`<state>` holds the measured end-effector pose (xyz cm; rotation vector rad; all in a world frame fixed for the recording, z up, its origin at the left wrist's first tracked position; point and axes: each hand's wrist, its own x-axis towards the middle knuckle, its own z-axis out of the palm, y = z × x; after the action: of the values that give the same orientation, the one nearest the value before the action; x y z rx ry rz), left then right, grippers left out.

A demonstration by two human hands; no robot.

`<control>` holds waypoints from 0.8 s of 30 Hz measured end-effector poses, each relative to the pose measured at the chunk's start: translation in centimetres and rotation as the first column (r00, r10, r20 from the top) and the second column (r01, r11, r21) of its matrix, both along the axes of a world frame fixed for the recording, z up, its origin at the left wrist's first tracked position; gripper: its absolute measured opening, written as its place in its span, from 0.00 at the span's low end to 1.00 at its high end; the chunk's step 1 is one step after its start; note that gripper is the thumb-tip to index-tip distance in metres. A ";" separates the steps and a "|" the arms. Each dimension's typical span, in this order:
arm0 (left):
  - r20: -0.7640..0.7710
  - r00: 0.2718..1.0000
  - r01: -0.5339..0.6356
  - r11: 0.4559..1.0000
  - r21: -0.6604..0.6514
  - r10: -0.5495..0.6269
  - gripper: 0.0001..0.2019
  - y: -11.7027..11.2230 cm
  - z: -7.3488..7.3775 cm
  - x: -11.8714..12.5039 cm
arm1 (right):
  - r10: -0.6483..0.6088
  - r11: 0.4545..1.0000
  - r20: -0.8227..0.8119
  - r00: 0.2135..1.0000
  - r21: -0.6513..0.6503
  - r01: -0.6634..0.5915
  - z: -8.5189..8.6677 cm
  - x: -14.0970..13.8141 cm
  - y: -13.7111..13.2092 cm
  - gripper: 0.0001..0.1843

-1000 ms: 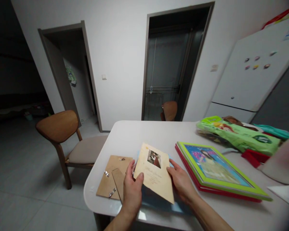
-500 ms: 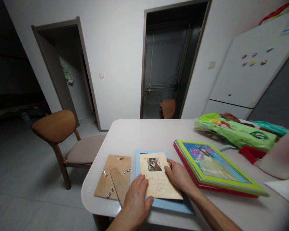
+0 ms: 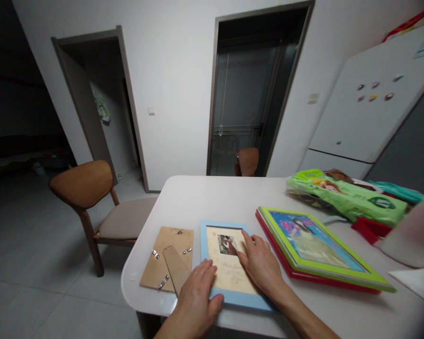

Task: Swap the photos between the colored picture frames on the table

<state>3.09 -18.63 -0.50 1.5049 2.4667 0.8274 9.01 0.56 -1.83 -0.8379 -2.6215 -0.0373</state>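
A cream printed card with a small photo (image 3: 227,263) lies inside a light blue picture frame (image 3: 205,235) on the white table (image 3: 215,197). My left hand (image 3: 197,292) lies flat on the card's lower left corner and the frame edge, fingers stretched out. My right hand (image 3: 259,264) presses flat on the card's right side, index finger pointing at the small photo. To the left of the frame lies the brown backing board with metal clips and a stand (image 3: 167,263).
A green frame stacked on a red one (image 3: 321,247) lies to the right. Behind it are green snack bags (image 3: 346,197) and a red object (image 3: 369,229). A wooden chair (image 3: 99,207) stands at the table's left. A white fridge (image 3: 371,103) is at the right.
The card was held tilted above the frame; it has been laid down and now sits squared inside the blue frame. Both hands went from gripping its edges to pressing flat on it.
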 end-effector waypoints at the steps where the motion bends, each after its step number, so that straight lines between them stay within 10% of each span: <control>1: 0.005 1.000 -0.017 1.000 0.007 0.017 0.25 -0.8 0.0 -0.4 | 0.015 1.000 0.027 1.000 -0.003 -0.015 0.1 0.0 0.0 0.21; 10: -0.059 0.942 -0.336 0.930 -0.150 0.331 0.32 -9.4 -0.6 -5.5 | 0.254 0.954 -0.031 0.967 -0.154 -0.256 2.5 -1.8 -4.2 0.16; 13: -0.112 0.934 -0.353 0.923 -0.151 0.339 0.30 -9.7 -1.3 -6.0 | 0.502 0.825 -0.060 0.863 -0.265 -0.498 2.7 -3.3 -9.3 0.18; 17: -0.170 0.931 -0.343 0.934 -0.101 0.324 0.28 -9.7 -2.8 -6.3 | 0.520 0.790 -0.051 0.852 -0.350 -0.503 1.8 -5.2 -13.6 0.22; 24: -0.362 0.901 -0.196 0.969 0.152 0.239 0.25 -9.0 -1.0 -5.9 | 0.528 0.701 -0.285 0.800 -0.385 -0.600 4.9 -4.0 -11.7 0.20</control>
<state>-2.79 -27.68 -1.46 1.5726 2.9617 0.7823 4.99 -11.10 3.04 -0.0960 -2.6488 0.8171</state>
